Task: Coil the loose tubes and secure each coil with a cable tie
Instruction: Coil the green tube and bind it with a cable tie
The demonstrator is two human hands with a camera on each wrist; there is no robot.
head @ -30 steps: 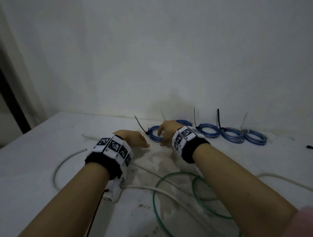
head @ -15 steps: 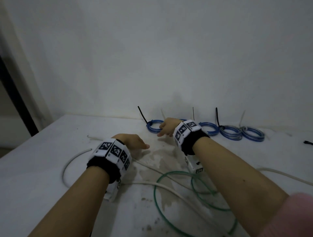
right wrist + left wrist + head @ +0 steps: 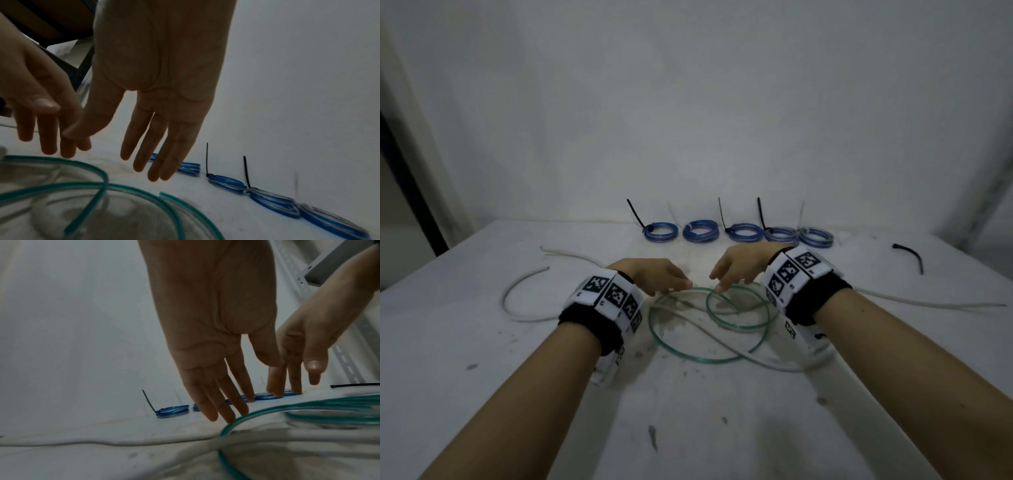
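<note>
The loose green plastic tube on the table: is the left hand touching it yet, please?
Cannot tell. In the left wrist view, the left hand has straight fingers whose tips meet the loose green plastic tube's edge, but blur hides any gap.

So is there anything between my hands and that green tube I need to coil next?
Nothing visible blocks it. Both the left hand and right hand hover open just above the green tube. One snag: a white tube crosses through the green loops, apparently partly over them, so it may drag along.

White table (image 3: 482,394), 5 tied blue coils (image 3: 743,232), green tube (image 3: 681,354), white tubes (image 3: 517,317), black cable tie (image 3: 911,253)
</note>
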